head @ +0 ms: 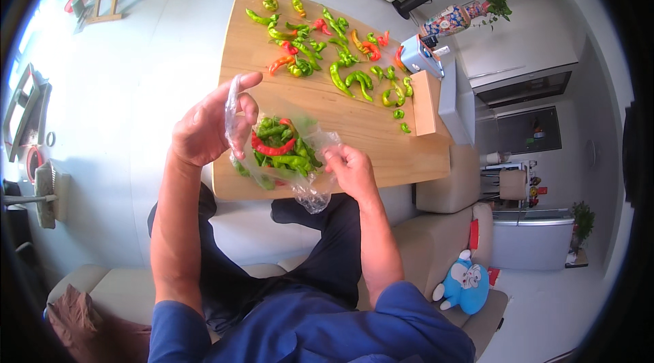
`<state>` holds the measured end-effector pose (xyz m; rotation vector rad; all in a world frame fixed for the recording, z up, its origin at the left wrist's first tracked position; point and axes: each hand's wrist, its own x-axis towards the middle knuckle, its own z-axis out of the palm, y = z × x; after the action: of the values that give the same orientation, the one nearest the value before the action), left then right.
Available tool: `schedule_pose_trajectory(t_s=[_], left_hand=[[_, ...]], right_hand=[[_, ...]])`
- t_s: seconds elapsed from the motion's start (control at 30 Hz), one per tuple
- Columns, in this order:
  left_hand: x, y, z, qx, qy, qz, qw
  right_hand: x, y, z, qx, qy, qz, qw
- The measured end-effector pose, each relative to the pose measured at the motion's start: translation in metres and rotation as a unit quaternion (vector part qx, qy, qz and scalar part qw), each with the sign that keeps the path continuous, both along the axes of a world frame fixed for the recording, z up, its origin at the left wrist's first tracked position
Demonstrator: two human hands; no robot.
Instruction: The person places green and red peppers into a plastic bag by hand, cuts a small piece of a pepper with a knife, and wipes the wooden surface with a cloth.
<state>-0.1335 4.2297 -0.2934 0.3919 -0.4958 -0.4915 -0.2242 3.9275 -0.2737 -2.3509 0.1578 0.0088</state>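
A clear plastic bag (312,199) lies near the front edge of the wooden table (373,143), its mouth spread wide. Inside it is a heap of green peppers (294,163) with a curved red pepper (273,148) on top. My left hand (204,125) holds the bag's left rim, the film looped over its raised fingers. On the other side, my right hand (352,166) pinches the bag's right edge between thumb and fingers. Beyond the bag, several loose green peppers (337,79) and red and orange ones, such as an orange-red pepper (280,63), are scattered across the tabletop.
An upright tan board or box (426,102) stands at the table's right side, beside a blue-and-white container (420,56). A beige sofa (434,240) with a blue plush toy (467,284) is to the right. A patterned vase (447,21) stands beyond the table.
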Motion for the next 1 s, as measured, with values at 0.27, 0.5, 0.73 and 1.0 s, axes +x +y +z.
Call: schedule_pose_trajectory(t_s=[0.27,0.5,0.73,1.0], left_hand=[[0.006,-0.021,0.007,-0.017,0.001,0.031,0.999],[0.016,-0.042,-0.001,-0.056,-0.014,0.008,0.998],[0.009,-0.047,-0.016,0.036,0.013,-0.104,0.994],[0.009,-0.064,-0.017,0.068,0.005,-0.185,0.98]], right_hand=[[0.055,-0.018,0.064,0.405,-0.069,-0.062,0.909],[0.077,-0.031,0.052,0.464,-0.102,-0.035,0.879],[0.083,-0.067,0.011,0.353,0.102,0.234,0.9],[0.152,-0.054,0.007,0.257,-0.033,0.118,0.959]])
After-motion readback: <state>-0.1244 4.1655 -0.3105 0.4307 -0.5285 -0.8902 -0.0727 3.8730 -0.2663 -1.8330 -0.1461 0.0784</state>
